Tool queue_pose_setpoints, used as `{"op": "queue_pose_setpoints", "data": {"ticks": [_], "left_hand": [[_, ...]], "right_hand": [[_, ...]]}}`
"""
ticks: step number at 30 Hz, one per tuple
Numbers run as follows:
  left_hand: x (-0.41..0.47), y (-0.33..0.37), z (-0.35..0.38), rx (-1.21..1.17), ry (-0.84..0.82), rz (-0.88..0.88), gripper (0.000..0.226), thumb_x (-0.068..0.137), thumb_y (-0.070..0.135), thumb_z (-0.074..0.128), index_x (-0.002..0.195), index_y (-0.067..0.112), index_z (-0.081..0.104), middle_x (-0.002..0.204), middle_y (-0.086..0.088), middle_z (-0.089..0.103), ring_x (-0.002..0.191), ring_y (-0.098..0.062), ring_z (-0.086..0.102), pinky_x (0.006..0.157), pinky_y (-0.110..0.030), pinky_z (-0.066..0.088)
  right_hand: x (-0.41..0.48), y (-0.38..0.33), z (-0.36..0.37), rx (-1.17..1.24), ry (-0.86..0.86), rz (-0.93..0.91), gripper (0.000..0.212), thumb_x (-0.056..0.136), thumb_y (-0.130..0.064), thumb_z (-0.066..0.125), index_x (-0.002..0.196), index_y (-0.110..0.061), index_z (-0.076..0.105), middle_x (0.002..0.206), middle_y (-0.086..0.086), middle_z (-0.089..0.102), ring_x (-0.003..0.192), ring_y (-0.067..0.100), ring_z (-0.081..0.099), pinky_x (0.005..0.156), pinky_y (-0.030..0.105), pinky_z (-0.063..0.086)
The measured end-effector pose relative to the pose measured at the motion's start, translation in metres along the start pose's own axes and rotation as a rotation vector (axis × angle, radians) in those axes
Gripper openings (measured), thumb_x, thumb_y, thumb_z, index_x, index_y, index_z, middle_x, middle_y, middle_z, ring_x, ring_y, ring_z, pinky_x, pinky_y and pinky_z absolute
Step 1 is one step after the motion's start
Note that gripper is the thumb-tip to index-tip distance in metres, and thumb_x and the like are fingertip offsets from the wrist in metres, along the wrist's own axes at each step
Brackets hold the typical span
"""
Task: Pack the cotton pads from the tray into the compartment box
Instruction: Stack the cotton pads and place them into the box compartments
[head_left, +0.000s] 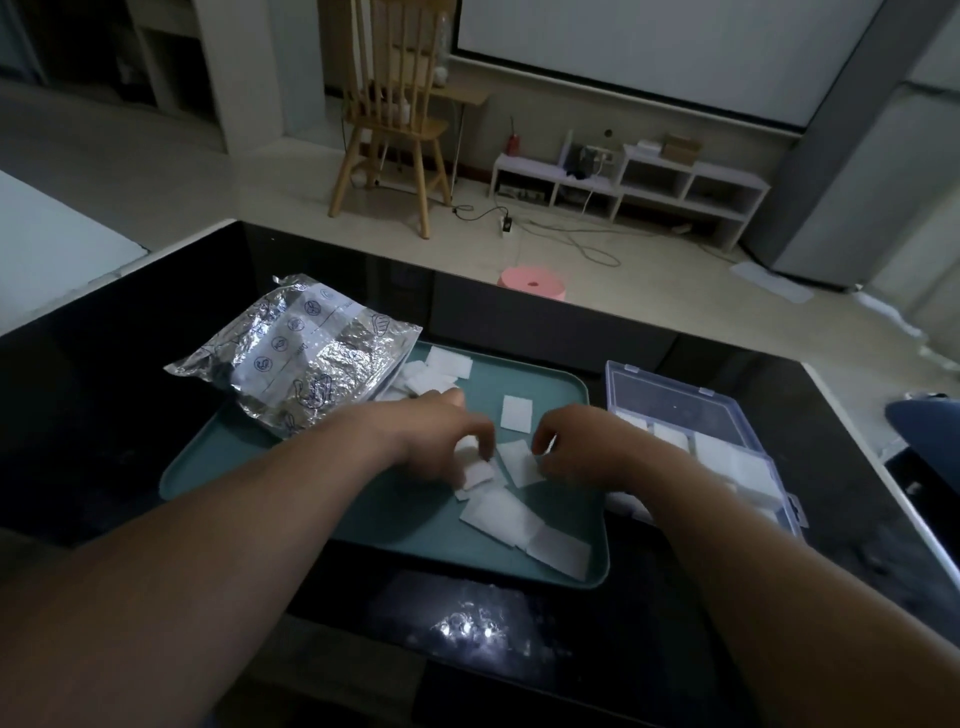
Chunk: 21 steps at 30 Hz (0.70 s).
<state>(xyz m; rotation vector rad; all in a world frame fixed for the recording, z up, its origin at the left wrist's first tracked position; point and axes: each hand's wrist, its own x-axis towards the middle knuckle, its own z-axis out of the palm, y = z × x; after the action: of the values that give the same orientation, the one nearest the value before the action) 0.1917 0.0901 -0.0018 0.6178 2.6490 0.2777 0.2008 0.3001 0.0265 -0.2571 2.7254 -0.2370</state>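
Note:
A teal tray (218, 467) lies on the dark table with several white square cotton pads (498, 514) scattered on it. My left hand (441, 441) is over the tray's middle, its fingers curled round a small stack of pads (475, 465). My right hand (582, 447) is just to the right of it, fingertips pinching the edge of one pad (519, 460). A clear compartment box (722, 447) with its lid open stands right of the tray, and several of its compartments hold white pads.
A crinkled silver foil bag (296, 364) lies on the tray's far left corner, with more pads (436, 371) beside it. The glossy black table (104, 364) ends just beyond. A pink stool (530, 283) and a wooden chair (389, 124) stand on the floor behind.

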Motion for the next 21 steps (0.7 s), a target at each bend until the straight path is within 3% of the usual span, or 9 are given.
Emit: {"op": "queue_pose_setpoints", "data": {"ticks": [4,6,8,10,12,14,16,19,21], "left_hand": [[-0.004,0.004,0.003,0.079,0.050,0.001,0.022,0.088,0.049,0.066,0.100,0.037,0.053,0.113,0.006,0.044,0.108,-0.019,0.042,0.094,-0.043,0.036],[-0.009,0.009,0.002,0.075,0.084,0.011,0.010,0.094,0.035,0.058,0.099,0.033,0.049,0.108,0.006,0.052,0.102,-0.018,0.045,0.097,-0.044,0.033],[-0.014,0.014,0.003,0.016,0.072,0.001,0.021,0.097,0.017,0.047,0.112,0.031,0.052,0.114,0.003,0.060,0.102,-0.020,0.050,0.099,-0.045,0.033],[-0.018,0.016,0.006,-0.020,0.068,-0.024,0.031,0.099,0.011,0.045,0.126,0.025,0.053,0.127,-0.001,0.059,0.105,-0.020,0.053,0.088,-0.039,0.038],[-0.020,0.015,0.008,-0.131,0.142,-0.061,0.028,0.101,0.009,0.047,0.125,0.019,0.053,0.125,-0.004,0.056,0.100,-0.020,0.056,0.075,-0.033,0.040],[-0.020,0.014,0.007,-0.400,0.266,-0.116,0.023,0.102,0.009,0.040,0.119,0.017,0.054,0.111,-0.004,0.057,0.089,-0.016,0.055,0.066,-0.030,0.041],[-0.021,0.015,0.006,-0.822,0.377,-0.182,0.031,0.100,0.006,0.032,0.115,0.016,0.058,0.095,-0.005,0.055,0.076,-0.017,0.051,0.062,-0.031,0.043],[-0.020,0.020,0.009,-1.502,0.338,-0.231,0.027,0.096,0.009,0.039,0.110,0.011,0.062,0.077,-0.002,0.042,0.058,-0.015,0.041,0.050,-0.025,0.029],[-0.017,0.023,0.014,-1.682,0.271,-0.212,0.010,0.100,0.021,0.055,0.106,0.014,0.059,0.073,0.000,0.036,0.053,-0.010,0.034,0.049,-0.022,0.021]], "right_hand": [[-0.025,-0.016,0.025,-0.046,-0.046,0.044,0.040,0.088,-0.040,0.079,0.118,-0.014,0.071,0.117,0.004,0.070,0.106,0.023,0.066,0.087,0.033,0.052],[-0.029,-0.022,0.039,-0.042,0.003,0.062,0.035,0.085,-0.038,0.080,0.106,-0.014,0.066,0.106,0.005,0.066,0.100,0.027,0.064,0.078,0.031,0.047],[-0.025,-0.024,0.046,-0.011,0.013,0.066,0.024,0.084,-0.032,0.078,0.088,-0.015,0.061,0.090,0.004,0.061,0.090,0.027,0.063,0.071,0.029,0.044],[-0.024,-0.024,0.048,0.020,0.003,0.076,0.022,0.084,-0.030,0.076,0.085,-0.012,0.064,0.084,0.004,0.061,0.083,0.025,0.062,0.068,0.028,0.045],[-0.025,-0.025,0.050,0.040,0.012,0.071,0.022,0.084,-0.029,0.073,0.089,-0.008,0.069,0.085,0.006,0.063,0.081,0.025,0.061,0.068,0.029,0.046],[-0.027,-0.026,0.053,0.038,0.027,0.062,0.017,0.085,-0.026,0.070,0.087,-0.010,0.064,0.083,0.004,0.059,0.083,0.025,0.060,0.067,0.029,0.045],[-0.028,-0.027,0.053,0.099,0.056,0.055,0.015,0.086,-0.022,0.069,0.089,-0.013,0.057,0.082,0.003,0.056,0.083,0.026,0.058,0.063,0.029,0.042],[-0.028,-0.025,0.040,0.381,0.171,0.074,0.013,0.087,-0.016,0.071,0.097,-0.012,0.062,0.085,0.004,0.062,0.077,0.022,0.060,0.060,0.029,0.042],[-0.027,-0.023,0.030,0.561,0.250,0.084,0.005,0.088,-0.012,0.071,0.089,-0.013,0.066,0.084,0.007,0.068,0.072,0.021,0.064,0.062,0.031,0.051]]}}
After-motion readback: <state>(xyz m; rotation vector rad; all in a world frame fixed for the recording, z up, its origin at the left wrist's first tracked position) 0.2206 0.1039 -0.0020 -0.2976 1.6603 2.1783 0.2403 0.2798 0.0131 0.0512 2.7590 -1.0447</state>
